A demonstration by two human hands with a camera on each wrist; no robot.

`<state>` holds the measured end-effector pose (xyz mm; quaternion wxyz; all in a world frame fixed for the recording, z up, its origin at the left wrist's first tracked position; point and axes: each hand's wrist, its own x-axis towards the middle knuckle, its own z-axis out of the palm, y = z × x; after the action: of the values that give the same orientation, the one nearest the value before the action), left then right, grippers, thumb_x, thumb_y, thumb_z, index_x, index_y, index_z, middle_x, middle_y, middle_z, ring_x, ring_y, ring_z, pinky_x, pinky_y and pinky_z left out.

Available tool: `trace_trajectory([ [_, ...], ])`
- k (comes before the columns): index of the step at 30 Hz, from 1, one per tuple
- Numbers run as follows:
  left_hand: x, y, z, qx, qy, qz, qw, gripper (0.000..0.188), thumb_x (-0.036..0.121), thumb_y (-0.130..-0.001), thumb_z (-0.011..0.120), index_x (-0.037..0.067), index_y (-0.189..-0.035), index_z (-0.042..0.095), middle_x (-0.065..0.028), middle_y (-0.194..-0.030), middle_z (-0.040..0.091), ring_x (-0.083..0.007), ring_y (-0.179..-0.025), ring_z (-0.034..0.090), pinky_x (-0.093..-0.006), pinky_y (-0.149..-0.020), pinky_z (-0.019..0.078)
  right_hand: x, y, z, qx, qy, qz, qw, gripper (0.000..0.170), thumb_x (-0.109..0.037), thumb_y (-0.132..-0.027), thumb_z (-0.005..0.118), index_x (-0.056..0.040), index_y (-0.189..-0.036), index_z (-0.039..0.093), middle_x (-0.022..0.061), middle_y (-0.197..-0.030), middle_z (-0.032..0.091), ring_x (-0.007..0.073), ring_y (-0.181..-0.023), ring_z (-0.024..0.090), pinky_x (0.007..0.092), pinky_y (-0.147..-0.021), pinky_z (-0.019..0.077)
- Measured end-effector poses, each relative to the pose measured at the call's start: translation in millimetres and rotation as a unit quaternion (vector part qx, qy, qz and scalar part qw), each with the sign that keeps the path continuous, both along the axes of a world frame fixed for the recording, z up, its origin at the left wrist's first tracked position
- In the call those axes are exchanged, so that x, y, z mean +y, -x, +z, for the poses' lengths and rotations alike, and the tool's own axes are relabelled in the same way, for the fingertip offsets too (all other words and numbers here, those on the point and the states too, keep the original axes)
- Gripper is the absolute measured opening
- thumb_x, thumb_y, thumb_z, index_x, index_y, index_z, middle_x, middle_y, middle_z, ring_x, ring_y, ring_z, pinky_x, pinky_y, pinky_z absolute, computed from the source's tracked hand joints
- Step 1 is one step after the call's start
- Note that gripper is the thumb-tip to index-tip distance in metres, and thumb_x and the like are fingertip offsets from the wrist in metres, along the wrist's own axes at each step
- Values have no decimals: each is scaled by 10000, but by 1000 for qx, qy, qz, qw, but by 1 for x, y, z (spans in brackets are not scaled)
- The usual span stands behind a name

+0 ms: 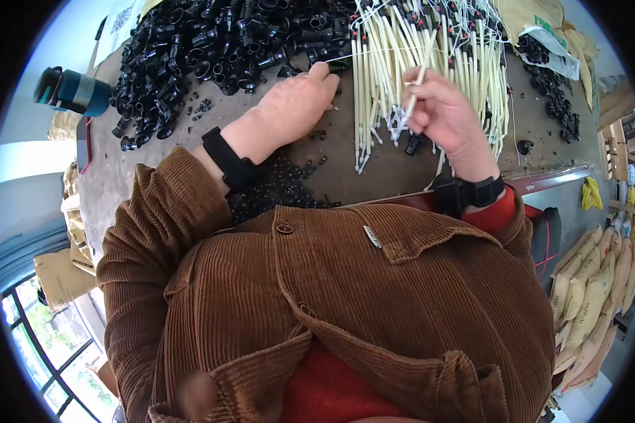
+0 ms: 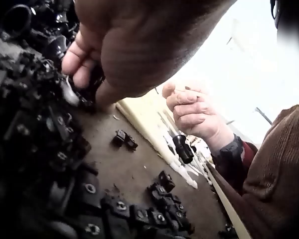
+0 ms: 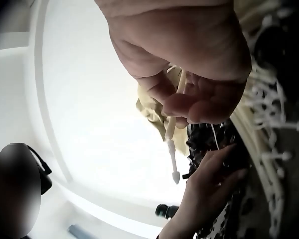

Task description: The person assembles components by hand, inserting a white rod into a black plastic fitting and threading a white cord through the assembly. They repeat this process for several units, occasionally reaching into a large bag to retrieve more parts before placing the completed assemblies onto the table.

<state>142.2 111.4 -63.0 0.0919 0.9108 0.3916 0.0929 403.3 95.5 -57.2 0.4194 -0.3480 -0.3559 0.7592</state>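
Note:
My right hand (image 1: 448, 113) holds a pale yellow thin tube (image 1: 427, 53) between curled fingers and thumb, raised over a bundle of similar tubes. In the right wrist view a white pointed tip (image 3: 173, 159) sticks out below the fingers. My left hand (image 1: 300, 106) reaches down at the near edge of a heap of black plastic fittings (image 1: 204, 42), its fingertips bent inward. A thin white strand (image 3: 214, 137) runs to its fingers in the right wrist view. I cannot tell what the left fingers hold, since the hand hides it.
The tube bundle (image 1: 384, 84), with white tips toward me, lies on the brown table (image 1: 339, 158). Small black parts (image 1: 282, 183) are scattered near my left forearm. A dark blue bottle (image 1: 77, 92) stands at left; more black fittings (image 1: 557, 106) lie at right. Filled sacks (image 1: 593, 282) are stacked beyond.

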Motion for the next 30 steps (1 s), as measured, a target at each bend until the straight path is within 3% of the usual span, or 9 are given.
trace_trajectory([
  [5, 2, 29, 5, 7, 40, 40, 998, 303, 124, -850, 632, 7, -1116, 547, -158, -1000, 566, -344, -850, 620, -396, -711, 511, -13, 53, 9, -16, 30, 15, 999, 103, -98, -908, 548, -18, -957, 591, 84, -760, 658, 144, -557, 630, 257, -476, 494],
  [7, -7, 50, 18, -107, 17, 0, 994, 301, 146, -835, 666, -10, -1072, 565, -163, -966, 609, -321, -815, 638, -380, -692, 521, -13, 62, 16, -33, 45, 29, 998, 106, -100, -918, 546, -17, -961, 595, 87, -768, 660, 152, -578, 645, 260, -491, 502],
  [9, -20, 62, 31, -159, 7, -15, 987, 303, 157, -828, 682, -18, -1050, 574, -165, -949, 631, -309, -797, 648, -372, -683, 525, -13, 69, 25, 12, -43, -9, 999, 127, -110, -934, 536, -13, -982, 603, 94, -789, 665, 172, -633, 665, 269, -536, 517],
  [12, -45, 73, 50, -246, 230, 76, 938, 355, 159, -812, 716, 0, -1110, 605, -147, -918, 662, -239, -749, 649, -331, -678, 520, -15, 88, 23, 32, -74, -25, 996, 138, -111, -941, 537, -9, -996, 612, 102, -805, 668, 189, -671, 675, 280, -570, 528],
  [19, -62, 70, 44, -298, 287, 65, 908, 336, 157, -819, 723, 13, -1106, 625, -110, -874, 658, -165, -730, 616, -286, -674, 499, -18, 103, 14, -12, -65, 8, 998, 130, -79, -917, 575, 2, -998, 635, 109, -815, 670, 220, -687, 671, 307, -623, 539],
  [21, -61, 74, 43, -312, 284, 52, 905, 333, 157, -822, 721, 14, -1107, 625, -105, -872, 657, -163, -726, 612, -285, -672, 497, -16, 93, 13, 41, -85, -33, 995, 123, -60, -902, 591, 5, -994, 639, 110, -813, 669, 219, -692, 669, 306, -628, 539],
  [24, -61, 78, 48, -273, 272, 101, 917, 365, 100, -839, 705, 1, -1174, 596, -29, -842, 637, -67, -760, 570, -226, -698, 481, -19, 96, 15, 39, -92, -34, 994, 122, -48, -896, 592, 7, -993, 641, 113, -813, 668, 216, -699, 667, 303, -632, 537],
  [28, -65, 68, 57, -299, 284, 86, 907, 308, 138, -824, 710, 3, -1086, 618, -121, -874, 650, -203, -760, 613, -306, -706, 494, -31, 105, 13, -47, -95, 26, 994, 149, -64, -910, 568, 10, -1016, 641, 117, -813, 666, 202, -706, 659, 292, -638, 530],
  [30, -67, 70, 52, -292, 257, 70, 919, 307, 128, -821, 707, -1, -1083, 614, -132, -887, 647, -226, -770, 615, -312, -712, 495, -32, 110, 10, -88, -127, 74, 985, 196, -104, -931, 545, 15, -1056, 639, 115, -812, 665, 181, -702, 649, 279, -643, 524],
])
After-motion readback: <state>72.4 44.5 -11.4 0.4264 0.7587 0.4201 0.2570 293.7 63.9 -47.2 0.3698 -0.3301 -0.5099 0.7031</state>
